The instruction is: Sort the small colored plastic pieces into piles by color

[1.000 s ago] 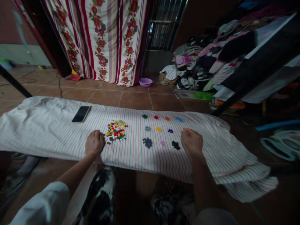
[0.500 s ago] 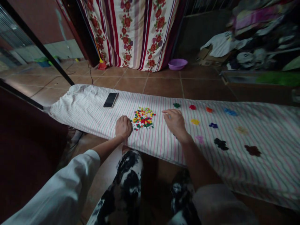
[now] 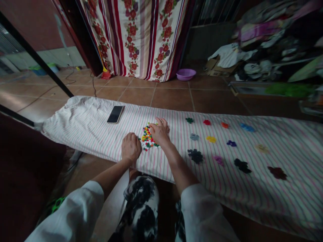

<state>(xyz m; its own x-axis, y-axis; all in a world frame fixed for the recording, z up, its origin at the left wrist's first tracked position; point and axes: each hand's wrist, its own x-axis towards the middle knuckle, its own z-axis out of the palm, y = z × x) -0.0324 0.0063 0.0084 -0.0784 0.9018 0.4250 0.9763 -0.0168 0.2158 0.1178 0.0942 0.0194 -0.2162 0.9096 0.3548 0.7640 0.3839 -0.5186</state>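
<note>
A mixed pile of small coloured pieces (image 3: 146, 136), red, yellow, green, white and orange, lies on the striped cloth (image 3: 88, 131). Over the right part of this pile reaches my right hand (image 3: 160, 131), its fingers apart and nothing visible between them; it covers some of the pieces. At the pile's left edge my left hand (image 3: 131, 147) rests on the cloth with its fingers curled in. Whether it holds anything is hidden.
Single-colour groups lie to the right, among them dark green (image 3: 189, 120), grey (image 3: 194, 136), yellow (image 3: 211, 139), pink (image 3: 218, 160), black (image 3: 242, 165) and brown (image 3: 277, 172) pieces. A phone (image 3: 115, 114) lies at the left. Beyond stand a purple basin (image 3: 186, 74) and a curtain (image 3: 143, 40).
My right hand has moved left from beside the groups to above the mixed pile, uncovering the grey and dark groups. My left hand stays beside the pile. The view has shifted slightly.
</note>
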